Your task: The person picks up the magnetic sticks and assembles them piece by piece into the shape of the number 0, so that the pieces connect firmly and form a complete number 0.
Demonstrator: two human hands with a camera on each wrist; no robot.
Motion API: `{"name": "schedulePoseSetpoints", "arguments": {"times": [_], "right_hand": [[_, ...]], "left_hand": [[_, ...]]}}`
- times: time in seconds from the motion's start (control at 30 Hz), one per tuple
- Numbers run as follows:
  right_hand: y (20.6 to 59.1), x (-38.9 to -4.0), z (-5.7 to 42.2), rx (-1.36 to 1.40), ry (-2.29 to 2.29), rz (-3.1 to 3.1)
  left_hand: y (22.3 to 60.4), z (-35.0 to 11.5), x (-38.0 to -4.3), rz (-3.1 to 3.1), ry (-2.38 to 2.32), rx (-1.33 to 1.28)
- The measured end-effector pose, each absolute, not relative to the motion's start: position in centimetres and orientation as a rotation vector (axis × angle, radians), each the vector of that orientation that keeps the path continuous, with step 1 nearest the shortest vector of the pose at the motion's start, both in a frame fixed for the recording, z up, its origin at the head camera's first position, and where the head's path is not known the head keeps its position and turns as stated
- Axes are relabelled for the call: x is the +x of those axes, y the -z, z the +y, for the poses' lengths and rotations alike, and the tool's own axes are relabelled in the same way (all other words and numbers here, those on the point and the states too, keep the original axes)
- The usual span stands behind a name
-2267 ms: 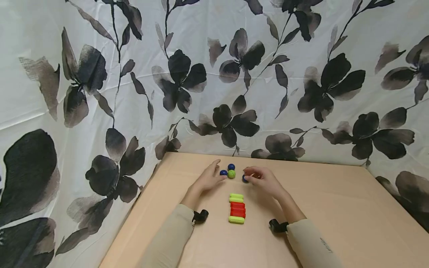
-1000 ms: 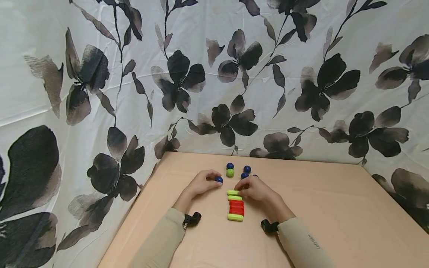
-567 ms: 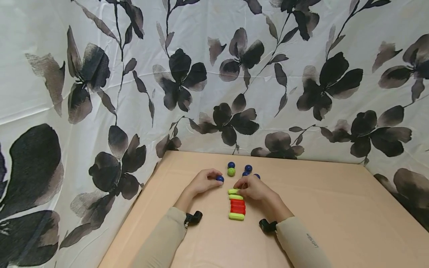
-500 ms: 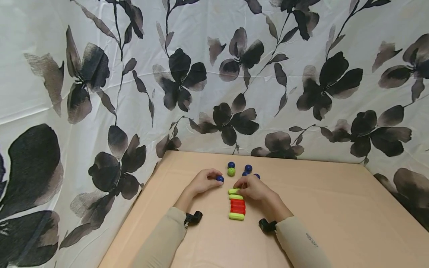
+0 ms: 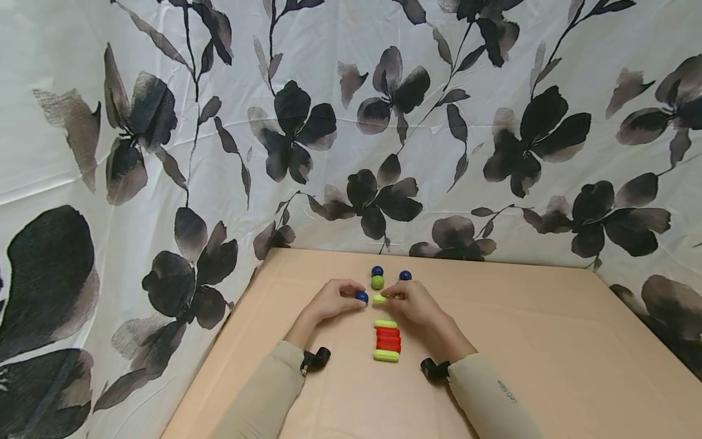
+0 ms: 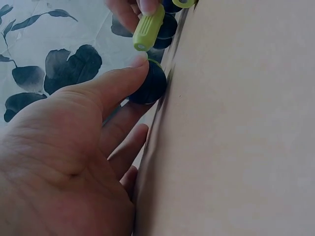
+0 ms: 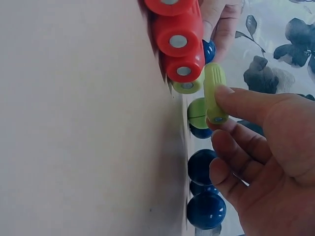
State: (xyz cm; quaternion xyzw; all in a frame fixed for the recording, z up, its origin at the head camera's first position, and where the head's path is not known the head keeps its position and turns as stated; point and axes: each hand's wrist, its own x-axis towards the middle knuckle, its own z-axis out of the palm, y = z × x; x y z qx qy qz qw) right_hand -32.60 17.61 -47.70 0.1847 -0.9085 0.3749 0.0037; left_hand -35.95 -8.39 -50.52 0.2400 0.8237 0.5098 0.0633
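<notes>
The upper part of the head view is filled by a white cloth printed with dark grey flowers (image 5: 329,36). Below it, a tan, smooth-topped table (image 5: 521,341) is spread across the lower part. Two beige sleeves (image 5: 269,390) are extended from the bottom edge toward the centre.

At the centre, a glossy dark-blue ball (image 5: 362,296) is pinched between thumb and fingers by the left hand (image 5: 334,300); it was held there half a second ago too. Just to its right in the frame, a ribbed yellow-green plastic rod (image 5: 379,299) is held between thumb and fingertips by the right hand (image 5: 417,305). Half a second ago that rod was seen lower, close against the far end of the row below; now it has been carried upward, and a gap of table is shown between.

The row, below centre, is made up of red barrel-shaped plastic rods (image 5: 388,339) flanked by a yellow-green rod (image 5: 386,324) above and another (image 5: 386,356) below. Above the hands, a green ball (image 5: 377,282) is seen just below a blue one (image 5: 377,271). To their right, one blue ball (image 5: 405,275) is left visible, its two neighbours now hidden by the right hand.
</notes>
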Motion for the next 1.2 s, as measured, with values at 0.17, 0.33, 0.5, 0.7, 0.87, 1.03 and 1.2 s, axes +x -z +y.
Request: {"name": "schedulePoseSetpoints", "arguments": {"times": [0.17, 0.33, 0.5, 0.7, 0.87, 1.03, 1.2], "right_hand": [[47.6, -32.8, 17.0, 0.574, -1.154, -2.849], [47.8, -32.8, 16.8, 0.566, -1.125, -2.865], [47.9, -32.9, 16.8, 0.56, -1.122, -2.868], [48.0, -33.0, 17.1, 0.54, -1.16, -2.872], [47.6, -32.6, 17.7, 0.443, -1.235, -2.856], [47.1, -32.6, 19.0, 0.391, -1.286, -2.81], [47.0, -32.9, 20.6, 0.348, -1.288, -2.77]], "left_hand": [[50.6, -8.3, -35.9, 2.482, -1.549, 0.715], [50.8, -8.2, -35.9, 2.466, -1.55, 0.713], [50.8, -8.2, -35.8, 2.482, -1.537, 0.705], [50.6, -8.2, -35.8, 2.48, -1.527, 0.701], [50.5, -8.3, -35.7, 2.477, -1.52, 0.694], [50.5, -8.2, -35.9, 2.487, -1.516, 0.695], [50.7, -8.2, -35.8, 2.498, -1.51, 0.698]]}}
